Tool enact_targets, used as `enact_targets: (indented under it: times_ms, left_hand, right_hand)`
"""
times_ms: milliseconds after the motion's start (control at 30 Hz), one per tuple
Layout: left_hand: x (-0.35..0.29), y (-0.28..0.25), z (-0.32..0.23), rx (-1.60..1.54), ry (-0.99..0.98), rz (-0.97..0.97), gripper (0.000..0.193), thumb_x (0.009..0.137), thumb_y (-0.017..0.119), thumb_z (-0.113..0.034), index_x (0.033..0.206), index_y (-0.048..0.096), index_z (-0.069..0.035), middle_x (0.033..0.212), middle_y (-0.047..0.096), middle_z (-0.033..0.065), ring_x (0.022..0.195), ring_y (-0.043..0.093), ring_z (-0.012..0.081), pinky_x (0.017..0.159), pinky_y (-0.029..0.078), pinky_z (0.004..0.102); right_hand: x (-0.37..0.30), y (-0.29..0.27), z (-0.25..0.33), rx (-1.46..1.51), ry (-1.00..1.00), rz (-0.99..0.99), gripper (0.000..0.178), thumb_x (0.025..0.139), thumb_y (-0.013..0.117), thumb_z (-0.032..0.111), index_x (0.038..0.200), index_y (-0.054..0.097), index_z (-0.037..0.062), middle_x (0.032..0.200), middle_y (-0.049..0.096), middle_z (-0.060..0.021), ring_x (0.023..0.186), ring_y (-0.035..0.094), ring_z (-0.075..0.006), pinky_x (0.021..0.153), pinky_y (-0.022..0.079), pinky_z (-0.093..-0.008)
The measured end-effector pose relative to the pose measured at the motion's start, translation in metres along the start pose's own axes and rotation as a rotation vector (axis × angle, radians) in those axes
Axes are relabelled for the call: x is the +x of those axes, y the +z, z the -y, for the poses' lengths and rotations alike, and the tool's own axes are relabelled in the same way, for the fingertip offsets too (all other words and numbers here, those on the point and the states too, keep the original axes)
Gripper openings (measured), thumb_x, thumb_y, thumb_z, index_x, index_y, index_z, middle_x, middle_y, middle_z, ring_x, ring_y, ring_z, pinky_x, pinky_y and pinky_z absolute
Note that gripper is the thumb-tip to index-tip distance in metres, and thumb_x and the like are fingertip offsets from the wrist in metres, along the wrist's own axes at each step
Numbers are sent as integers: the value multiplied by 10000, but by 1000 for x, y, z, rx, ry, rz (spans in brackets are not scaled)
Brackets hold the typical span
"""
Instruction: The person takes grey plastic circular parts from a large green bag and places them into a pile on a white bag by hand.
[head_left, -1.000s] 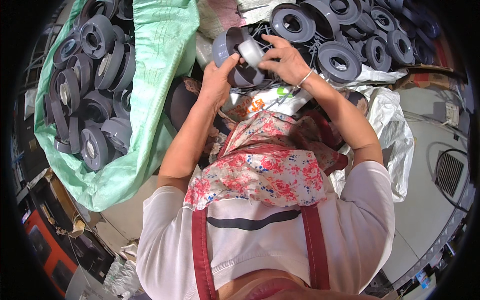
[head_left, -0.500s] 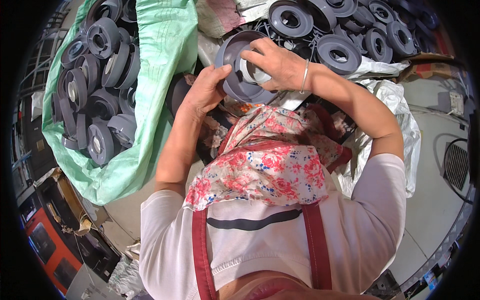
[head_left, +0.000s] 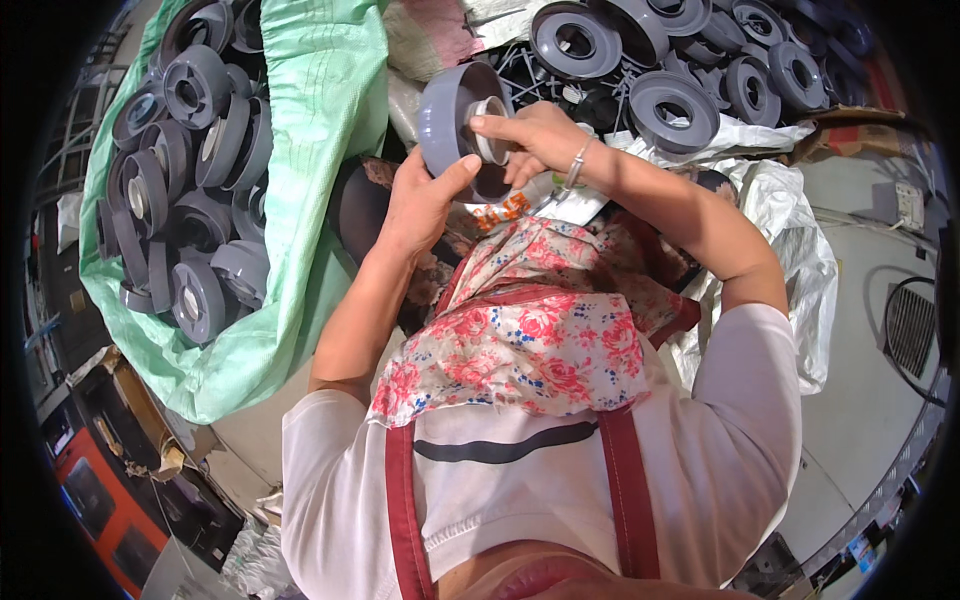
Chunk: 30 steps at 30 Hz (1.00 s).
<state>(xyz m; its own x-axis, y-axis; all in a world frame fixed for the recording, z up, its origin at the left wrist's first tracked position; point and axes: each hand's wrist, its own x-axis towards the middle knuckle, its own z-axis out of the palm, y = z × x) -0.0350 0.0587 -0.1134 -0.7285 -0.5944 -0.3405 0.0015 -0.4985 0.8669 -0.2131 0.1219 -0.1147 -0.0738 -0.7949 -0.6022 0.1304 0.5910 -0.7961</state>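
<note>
A round grey plastic part (head_left: 442, 118), like a shallow cup with a raised centre, stands tilted on its side above my lap. My left hand (head_left: 424, 196) is closed on its lower rim, the thumb lying over the near edge. A white ring (head_left: 491, 132) sits around the centre of the grey part. My right hand (head_left: 540, 142) is closed at this ring, one finger stretched across it and the others curled below. The curled fingertips are partly hidden inside the part.
On the left, a pale green woven sack (head_left: 335, 110) holds several similar grey parts (head_left: 196, 88). More grey parts (head_left: 673, 110) are heaped at the far right, beside dark thin pieces (head_left: 530, 85). White plastic sheeting (head_left: 800, 270) lies at the right, and a floral apron (head_left: 530, 340) covers my lap.
The grey part has turned from facing up to standing on its side, slightly left. My right hand has moved lower and its fingers have shifted on the white ring.
</note>
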Motion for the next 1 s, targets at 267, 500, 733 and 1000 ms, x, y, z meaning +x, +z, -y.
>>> enact_targets:
  times_ms: [267,500,733,1000]
  left_hand:
    - [-6,3,-11,-69,34,-37,400,809,633,-150,1132,473,25,1027,568,71,887,552,128,799,449,274]
    - [-26,-9,-68,764,399,-428,439,722,705,-107,1085,500,32,984,567,73,855,542,136,753,453,281]
    - [-6,-11,-114,501,1096,-342,667,792,620,-100,1345,270,29,1350,350,182,1143,445,226,935,391,327]
    - [55,-14,13,-411,-143,-283,402,765,668,-214,1025,514,51,964,576,136,904,566,227,840,450,345]
  right_hand:
    - [12,-1,-12,-512,-782,-166,774,667,675,545,1101,499,-72,978,583,-267,933,592,-342,807,477,-353]
    - [43,-30,-14,-931,-511,-318,633,776,583,522,999,514,-66,928,602,-248,859,608,-326,769,490,-392]
    - [121,-128,-40,-1238,32,-554,574,713,686,207,1185,429,5,1172,510,-209,1148,447,-332,976,327,-408]
    - [22,-5,-28,-580,-614,-5,515,770,663,346,1166,508,55,1146,528,-169,1022,532,-265,887,412,-359]
